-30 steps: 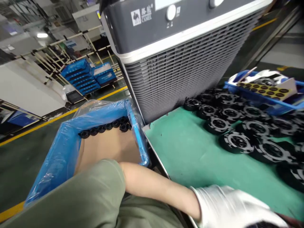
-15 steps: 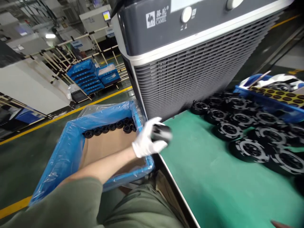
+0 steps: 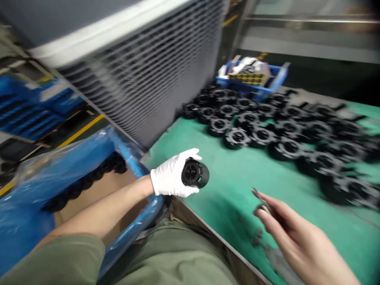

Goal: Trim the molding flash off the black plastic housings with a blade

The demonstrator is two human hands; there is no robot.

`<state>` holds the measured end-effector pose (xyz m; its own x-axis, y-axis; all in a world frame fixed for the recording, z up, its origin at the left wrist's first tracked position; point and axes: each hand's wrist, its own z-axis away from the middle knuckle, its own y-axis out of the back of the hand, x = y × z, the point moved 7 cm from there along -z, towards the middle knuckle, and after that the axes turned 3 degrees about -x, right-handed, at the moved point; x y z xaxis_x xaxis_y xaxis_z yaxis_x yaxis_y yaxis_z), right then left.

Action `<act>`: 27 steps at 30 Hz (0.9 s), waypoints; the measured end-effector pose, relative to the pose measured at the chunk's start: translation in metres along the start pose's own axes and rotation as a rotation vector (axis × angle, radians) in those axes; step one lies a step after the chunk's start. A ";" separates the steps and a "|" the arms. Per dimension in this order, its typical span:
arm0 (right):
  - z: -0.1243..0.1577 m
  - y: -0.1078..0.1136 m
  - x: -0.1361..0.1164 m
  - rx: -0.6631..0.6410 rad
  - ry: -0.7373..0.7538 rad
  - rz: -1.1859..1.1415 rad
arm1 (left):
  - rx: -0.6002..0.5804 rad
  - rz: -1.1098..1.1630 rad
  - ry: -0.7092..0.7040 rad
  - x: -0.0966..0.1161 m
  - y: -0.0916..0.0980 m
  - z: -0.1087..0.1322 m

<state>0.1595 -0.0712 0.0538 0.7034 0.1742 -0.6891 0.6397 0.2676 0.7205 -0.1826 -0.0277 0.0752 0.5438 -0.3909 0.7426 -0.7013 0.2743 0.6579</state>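
Observation:
My left hand (image 3: 170, 178), in a white glove, is closed around a black round plastic part (image 3: 194, 173) and holds it up over the left edge of the green mat (image 3: 225, 186), its open end turned towards me. My bare right hand (image 3: 292, 233) is low on the right above the mat. Its fingers pinch a thin grey metal tool (image 3: 261, 202), which is blurred. Several black wheel-shaped parts (image 3: 258, 134) lie spread over the mat further back.
A large grey air cooler (image 3: 142, 83) with a slatted grille stands behind the mat. At left, a blue-lined cardboard box (image 3: 74, 186) holds a row of black parts. A blue tray (image 3: 252, 77) with yellow sheets sits at the back.
The view has swung right and blurred. My left hand still holds the black part, now turned end-on towards me. My right hand has come into view with the thin tool.

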 end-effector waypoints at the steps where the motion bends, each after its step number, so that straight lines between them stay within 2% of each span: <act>1: 0.006 -0.003 -0.009 -0.019 -0.040 -0.053 | -0.071 -0.017 -0.047 0.010 -0.012 -0.019; 3: 0.018 -0.006 -0.012 0.008 -0.133 -0.121 | -0.204 -0.078 -0.147 0.030 -0.036 -0.052; 5: 0.035 -0.006 0.001 0.065 -0.235 -0.156 | -0.353 -0.135 -0.226 0.046 -0.062 -0.075; 7: 0.057 -0.008 0.021 0.105 -0.326 -0.181 | -0.498 -0.152 -0.275 0.056 -0.088 -0.088; 9: 0.080 -0.010 0.037 0.129 -0.389 -0.207 | -0.581 -0.117 -0.272 0.056 -0.106 -0.093; 12: 0.101 -0.013 0.048 0.174 -0.432 -0.245 | -0.558 -0.032 -0.150 0.040 -0.114 -0.093; 14: 0.105 -0.012 0.048 0.221 -0.443 -0.264 | -0.516 -0.007 -0.044 0.029 -0.112 -0.087; 16: 0.100 -0.012 0.043 0.259 -0.449 -0.288 | -0.494 0.008 0.014 0.027 -0.113 -0.078; 22: 0.069 -0.017 0.025 0.263 -0.404 -0.358 | -0.425 -0.148 -0.092 0.056 -0.141 -0.066; 27: 0.071 -0.023 0.019 0.178 -0.359 -0.387 | -0.401 -0.170 -0.106 0.059 -0.148 -0.071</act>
<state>0.1802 -0.1412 0.0291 0.4482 -0.2470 -0.8592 0.8930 0.0785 0.4433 -0.0142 -0.0290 0.0310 0.5710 -0.5425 0.6162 -0.3603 0.5088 0.7819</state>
